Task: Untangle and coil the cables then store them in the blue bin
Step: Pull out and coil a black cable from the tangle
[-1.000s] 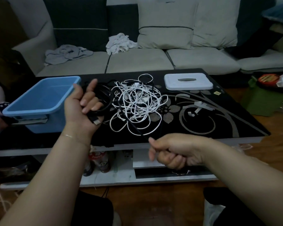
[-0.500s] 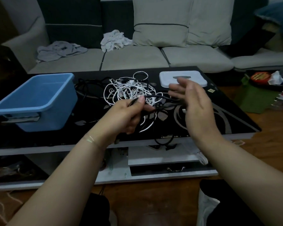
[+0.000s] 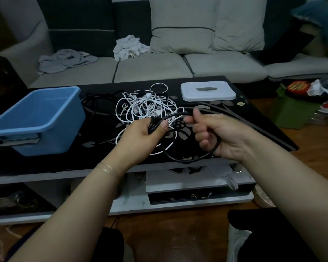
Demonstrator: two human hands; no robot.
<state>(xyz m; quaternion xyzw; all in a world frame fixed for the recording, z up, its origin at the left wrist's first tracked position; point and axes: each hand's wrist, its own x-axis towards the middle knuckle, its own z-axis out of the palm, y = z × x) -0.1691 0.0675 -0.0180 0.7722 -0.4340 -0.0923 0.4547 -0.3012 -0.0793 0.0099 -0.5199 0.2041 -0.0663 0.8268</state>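
Right now we have the left hand (image 3: 144, 135) clenched round a bundle of turns of the black cable (image 3: 189, 157), thumb pressed over the top of the bundle, held above the near middle of the bench (image 3: 263, 127). Our right hand (image 3: 216, 135) sits just right of it, fingers curled round the same cable: one strand arches from the left grip across to the right thumb and forefinger, and a wider loop hangs below both hands, passing behind the right fingers and sagging toward the near bench edge. So the loose length lies to the right of and below the left grip, its run roughly left to right, and the right hand is the nearer one to feed it; we judge the next wrap goes right hand toward left. The blue bin (image 3: 45, 137) stands well apart on the left of the bench, nearer the left hand, and looks empty as far as we can see inside. The white cable tangle (image 3: 146, 106) lies on the bench just beyond the hands, not yet sorted, with more dark cable (image 3: 95, 99) between it and the bin. A white lid (image 3: 206, 91) sits far right. Hard to tell: how many turns are in the left grip, where the black cable's free end is, and whether the hanging loop touches the bench, since dark cable on dark glass barely shows.
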